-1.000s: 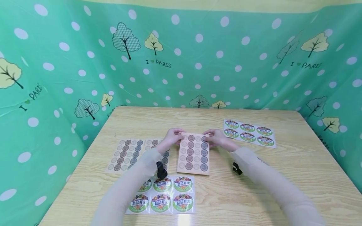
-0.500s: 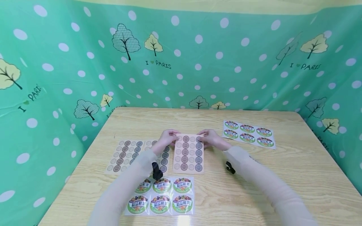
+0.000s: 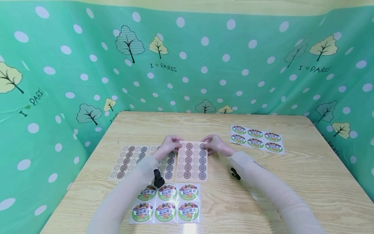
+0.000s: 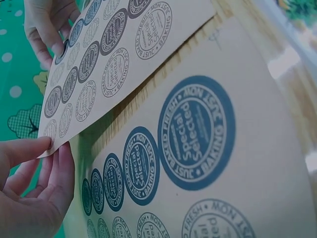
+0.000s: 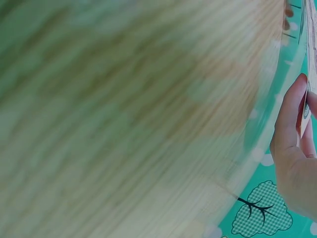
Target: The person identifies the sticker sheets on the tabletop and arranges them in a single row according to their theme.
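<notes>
A beige sticker sheet (image 3: pixel 191 162) printed with rows of round brown, pale and dark labels is held by its far corners. My left hand (image 3: pixel 170 144) pinches the far left corner between thumb and fingers, as the left wrist view also shows for this hand (image 4: pixel 34 183). The far right corner is pinched by my right hand (image 3: pixel 215 144); in the right wrist view that hand (image 5: pixel 294 144) grips the sheet's edge. Just left of the held sheet lies a matching sticker sheet (image 3: pixel 160 177), partly covered by my left arm. Another one (image 3: pixel 128 161) lies further left.
Nearer the front, a sheet of glossy oval fruit stickers (image 3: pixel 177 203) lies on the wooden table (image 3: pixel 263 188), its left part near my sleeve. A second fruit sticker sheet (image 3: pixel 257 139) lies at the back right. A green polka-dot curtain (image 3: pixel 187 65) surrounds the table's back and sides.
Both hands have moved left with the beige sheet, from near the table's middle to right beside the other beige sheets. The grip at its corners has stayed the same.
</notes>
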Motion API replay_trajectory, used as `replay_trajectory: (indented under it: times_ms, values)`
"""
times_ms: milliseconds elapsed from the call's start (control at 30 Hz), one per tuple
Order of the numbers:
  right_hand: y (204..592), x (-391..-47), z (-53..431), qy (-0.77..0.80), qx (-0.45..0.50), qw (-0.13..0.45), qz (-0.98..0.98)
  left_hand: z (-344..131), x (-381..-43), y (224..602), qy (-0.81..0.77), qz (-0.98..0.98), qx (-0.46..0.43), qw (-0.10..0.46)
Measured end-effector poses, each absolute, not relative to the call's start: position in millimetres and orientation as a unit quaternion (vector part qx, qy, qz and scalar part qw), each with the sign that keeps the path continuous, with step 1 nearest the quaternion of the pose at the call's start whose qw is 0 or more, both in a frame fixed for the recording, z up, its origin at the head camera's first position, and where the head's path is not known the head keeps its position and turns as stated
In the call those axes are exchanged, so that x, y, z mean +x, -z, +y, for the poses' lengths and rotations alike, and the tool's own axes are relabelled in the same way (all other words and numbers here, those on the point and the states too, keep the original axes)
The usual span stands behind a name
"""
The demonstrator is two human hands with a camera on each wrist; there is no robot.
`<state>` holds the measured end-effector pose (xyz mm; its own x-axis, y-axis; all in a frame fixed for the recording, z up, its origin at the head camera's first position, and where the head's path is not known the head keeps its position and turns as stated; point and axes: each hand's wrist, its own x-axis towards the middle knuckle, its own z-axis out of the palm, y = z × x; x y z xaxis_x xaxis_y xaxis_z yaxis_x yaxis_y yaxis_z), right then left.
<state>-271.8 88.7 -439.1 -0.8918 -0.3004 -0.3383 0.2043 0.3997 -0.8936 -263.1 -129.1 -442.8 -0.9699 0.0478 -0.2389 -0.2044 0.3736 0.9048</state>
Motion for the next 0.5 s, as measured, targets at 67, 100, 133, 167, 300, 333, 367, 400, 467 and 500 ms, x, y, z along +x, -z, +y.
replay_trajectory:
  times_ms: [67,100,133,167,300,333,367,400,467,500]
  values:
    - [438.1,-270.5,87.6,0.544,-0.030,0.233,0.806,-130.0,-263.3,443.6,-0.556,0.822,-0.046,0.113]
    - [437.7,-269.8,87.2,0.542,-0.030,0.234,0.807,-130.4,-263.1,443.8,-0.555,0.823,-0.044,0.113]
    - [437.3,-269.1,86.8,0.540,-0.031,0.236,0.807,-130.9,-262.9,443.9,-0.555,0.823,-0.043,0.114]
    - [437.1,-268.5,86.5,0.539,-0.032,0.236,0.808,-131.2,-262.7,443.8,-0.556,0.822,-0.041,0.114]
    - [438.3,-267.7,86.1,0.532,-0.040,0.228,0.815,-132.2,-261.9,442.8,-0.558,0.821,-0.036,0.117]
    - [438.7,-267.8,85.9,0.528,-0.043,0.225,0.817,-132.3,-261.7,442.5,-0.557,0.821,-0.035,0.116]
    - [439.2,-268.0,85.7,0.525,-0.047,0.222,0.821,-132.4,-261.4,442.2,-0.554,0.823,-0.034,0.116]
    - [439.8,-268.3,85.5,0.520,-0.051,0.220,0.824,-132.4,-261.1,442.0,-0.553,0.825,-0.033,0.116]
    - [440.6,-268.9,85.0,0.513,-0.055,0.218,0.828,-132.4,-260.8,441.7,-0.546,0.829,-0.031,0.116]
    - [441.2,-269.5,84.9,0.512,-0.057,0.218,0.829,-132.4,-260.6,441.8,-0.543,0.831,-0.030,0.116]
